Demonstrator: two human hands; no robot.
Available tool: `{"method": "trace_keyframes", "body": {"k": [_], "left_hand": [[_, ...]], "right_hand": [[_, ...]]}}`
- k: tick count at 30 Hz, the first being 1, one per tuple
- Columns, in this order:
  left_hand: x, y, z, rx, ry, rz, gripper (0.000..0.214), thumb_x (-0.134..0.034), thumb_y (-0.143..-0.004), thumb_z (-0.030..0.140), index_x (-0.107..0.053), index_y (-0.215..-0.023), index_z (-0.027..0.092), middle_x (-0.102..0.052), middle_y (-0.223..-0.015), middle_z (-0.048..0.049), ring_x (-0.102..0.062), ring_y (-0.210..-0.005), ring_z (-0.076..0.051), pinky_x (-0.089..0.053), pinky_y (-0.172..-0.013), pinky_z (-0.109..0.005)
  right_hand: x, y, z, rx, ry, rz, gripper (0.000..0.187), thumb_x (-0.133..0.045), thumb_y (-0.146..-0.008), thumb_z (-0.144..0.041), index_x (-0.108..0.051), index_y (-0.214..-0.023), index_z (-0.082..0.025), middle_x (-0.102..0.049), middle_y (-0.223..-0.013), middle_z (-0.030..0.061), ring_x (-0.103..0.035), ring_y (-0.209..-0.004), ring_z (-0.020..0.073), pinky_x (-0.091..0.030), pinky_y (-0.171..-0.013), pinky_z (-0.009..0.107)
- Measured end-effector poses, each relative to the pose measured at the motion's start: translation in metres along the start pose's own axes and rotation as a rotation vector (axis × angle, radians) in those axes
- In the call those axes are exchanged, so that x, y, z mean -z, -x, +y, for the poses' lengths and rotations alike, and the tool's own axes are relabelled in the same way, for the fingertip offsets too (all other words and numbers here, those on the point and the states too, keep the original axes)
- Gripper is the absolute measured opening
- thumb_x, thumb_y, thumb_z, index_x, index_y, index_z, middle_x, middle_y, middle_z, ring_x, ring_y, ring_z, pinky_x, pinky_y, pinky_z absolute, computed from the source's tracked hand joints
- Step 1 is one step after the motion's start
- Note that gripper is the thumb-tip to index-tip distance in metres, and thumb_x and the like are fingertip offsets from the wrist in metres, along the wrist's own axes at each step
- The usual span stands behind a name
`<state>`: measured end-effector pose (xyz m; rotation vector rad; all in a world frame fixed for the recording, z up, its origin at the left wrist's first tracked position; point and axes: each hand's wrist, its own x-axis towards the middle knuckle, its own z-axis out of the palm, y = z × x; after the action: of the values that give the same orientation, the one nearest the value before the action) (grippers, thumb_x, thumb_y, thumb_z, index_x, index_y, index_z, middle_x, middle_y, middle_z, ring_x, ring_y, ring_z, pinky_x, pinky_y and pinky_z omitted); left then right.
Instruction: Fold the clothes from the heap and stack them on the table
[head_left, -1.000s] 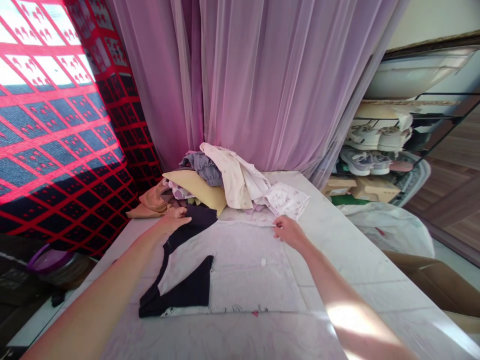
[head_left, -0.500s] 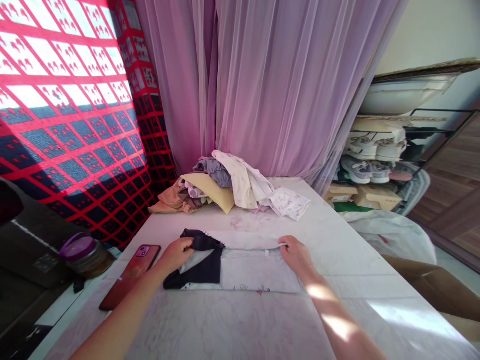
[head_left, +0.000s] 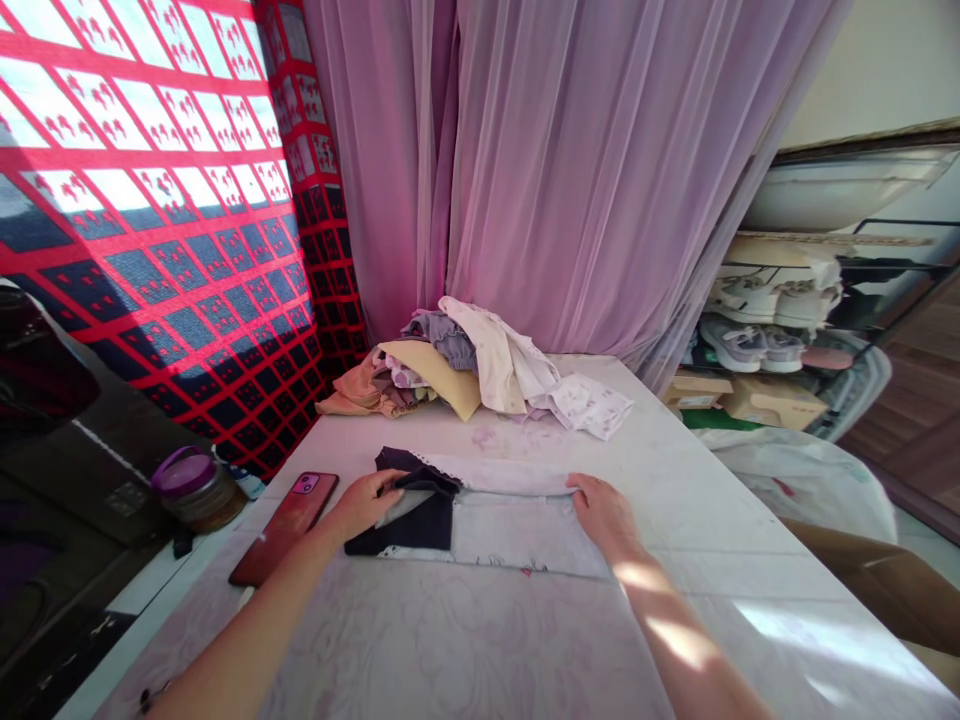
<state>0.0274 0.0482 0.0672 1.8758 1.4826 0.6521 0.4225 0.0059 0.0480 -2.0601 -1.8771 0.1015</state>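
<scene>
Item 1: left hand [head_left: 364, 505] and right hand [head_left: 602, 508], nearest the camera, both on a folded garment [head_left: 510, 525], pale and printed, with a dark navy panel and a lace-trimmed fold, lying flat on the marbled white surface [head_left: 465, 640].

Item 2: fingers of the left hand [head_left: 386, 487], together and clamped on the navy fabric at the garment's left end.

Item 3: fingers of the right hand [head_left: 581, 486], on the garment's far folded edge; they appear to lie on the fold, though a light pinch cannot be ruled out from this angle.

Item 4: red-cased smartphone [head_left: 285, 525], flat on the surface, left of the garment.

Item 5: purple-lidded jar [head_left: 199, 490], just beyond the phone, left of the garment.

Item 6: heap of mixed clothes [head_left: 465, 365], on the surface, behind the garment.

Item 7: sheer lilac curtain [head_left: 592, 170], hanging behind the heap.

Item 8: red-and-navy grid-patterned cloth [head_left: 180, 250], far left of the garment.

Item 9: rack of sneakers [head_left: 757, 330] above cardboard boxes [head_left: 772, 400], far right of the garment.
</scene>
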Motion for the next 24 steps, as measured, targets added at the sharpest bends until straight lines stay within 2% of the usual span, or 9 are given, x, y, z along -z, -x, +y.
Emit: {"method": "trace_keyframes", "body": {"k": [3, 6, 9, 13, 16, 18, 20, 22, 24], "left_hand": [[-0.001, 0.005, 0.006, -0.072, 0.042, -0.056, 0.034, -0.057, -0.073, 0.039, -0.071, -0.1, 0.023, -0.072, -0.109, -0.002, -0.064, -0.101, -0.024, -0.048, -0.091, -0.032], [0.0, 0.007, 0.011, -0.088, 0.068, -0.081, 0.03, -0.057, -0.073, 0.04, -0.07, -0.093, 0.022, -0.07, -0.116, -0.0035, -0.063, -0.105, -0.024, -0.047, -0.095, -0.033], [0.002, 0.008, 0.012, -0.117, 0.044, -0.091, 0.027, -0.054, -0.074, 0.033, -0.069, -0.094, 0.023, -0.068, -0.118, -0.0041, -0.062, -0.108, -0.023, -0.045, -0.097, -0.034], [0.005, 0.009, 0.008, -0.19, -0.14, -0.13, 0.022, -0.052, -0.066, 0.018, -0.069, -0.079, 0.023, -0.067, -0.122, -0.0044, -0.056, -0.119, -0.023, -0.038, -0.105, -0.036], [0.01, 0.006, 0.005, -0.152, -0.109, -0.145, 0.031, -0.045, -0.066, 0.015, -0.068, -0.085, 0.023, -0.067, -0.121, -0.0025, -0.058, -0.116, -0.02, -0.04, -0.104, -0.033], [0.016, 0.0, 0.003, -0.111, -0.051, -0.085, 0.036, -0.041, -0.07, 0.015, -0.067, -0.093, 0.022, -0.068, -0.119, -0.0021, -0.06, -0.112, -0.018, -0.042, -0.103, -0.031], [0.022, -0.009, 0.001, -0.086, -0.084, 0.006, 0.039, -0.041, -0.072, 0.016, -0.067, -0.101, 0.021, -0.068, -0.119, -0.0026, -0.059, -0.114, -0.018, -0.04, -0.104, -0.031], [0.027, -0.021, -0.003, -0.07, -0.176, 0.06, 0.042, -0.043, -0.073, 0.016, -0.066, -0.109, 0.02, -0.067, -0.121, -0.0046, -0.057, -0.116, -0.02, -0.038, -0.106, -0.032], [0.031, -0.032, -0.009, -0.046, -0.26, 0.087, 0.045, -0.046, -0.073, 0.017, -0.064, -0.115, 0.018, -0.063, -0.127, -0.007, -0.054, -0.12, -0.022, -0.036, -0.108, -0.034]], "right_hand": [[0.005, 0.001, -0.003, 0.01, 0.013, -0.017, 0.035, -0.043, -0.08, -0.007, -0.069, -0.096, -0.023, -0.071, -0.102, 0.0027, -0.061, -0.098, 0.0189, -0.043, -0.088, 0.03], [0.009, 0.002, -0.005, 0.011, 0.042, -0.033, 0.035, -0.044, -0.081, -0.008, -0.07, -0.099, -0.023, -0.07, -0.109, 0.0036, -0.061, -0.103, 0.0192, -0.043, -0.093, 0.031], [0.01, 0.003, -0.005, -0.021, 0.073, -0.028, 0.038, -0.042, -0.083, -0.01, -0.07, -0.106, -0.022, -0.069, -0.112, 0.0052, -0.061, -0.105, 0.0198, -0.044, -0.094, 0.032], [0.009, 0.005, -0.005, -0.04, 0.109, -0.024, 0.04, -0.042, -0.084, -0.011, -0.069, -0.111, -0.02, -0.064, -0.124, 0.0081, -0.056, -0.116, 0.0242, -0.044, -0.095, 0.038], [0.006, 0.01, -0.015, -0.014, 0.093, 0.07, 0.043, -0.043, -0.082, -0.01, -0.065, -0.118, -0.018, -0.059, -0.131, 0.0101, -0.05, -0.123, 0.0268, -0.042, -0.099, 0.043], [0.003, 0.018, -0.032, 0.072, 0.021, 0.136, 0.043, -0.045, -0.081, -0.011, -0.065, -0.118, -0.019, -0.06, -0.13, 0.0094, -0.05, -0.122, 0.025, -0.041, -0.1, 0.041], [-0.001, 0.028, -0.059, 0.232, -0.081, 0.16, 0.039, -0.048, -0.081, -0.015, -0.065, -0.116, -0.022, -0.063, -0.126, 0.0076, -0.053, -0.119, 0.0229, -0.04, -0.101, 0.04], [-0.007, 0.037, -0.092, 0.433, -0.181, 0.141, 0.038, -0.048, -0.084, -0.017, -0.064, -0.118, -0.025, -0.061, -0.128, 0.0056, -0.05, -0.121, 0.0212, -0.037, -0.105, 0.039], [-0.012, 0.042, -0.126, 0.551, -0.257, 0.118, 0.037, -0.05, -0.085, -0.016, -0.063, -0.118, -0.025, -0.06, -0.129, 0.0056, -0.05, -0.12, 0.0206, -0.037, -0.104, 0.038]]}}
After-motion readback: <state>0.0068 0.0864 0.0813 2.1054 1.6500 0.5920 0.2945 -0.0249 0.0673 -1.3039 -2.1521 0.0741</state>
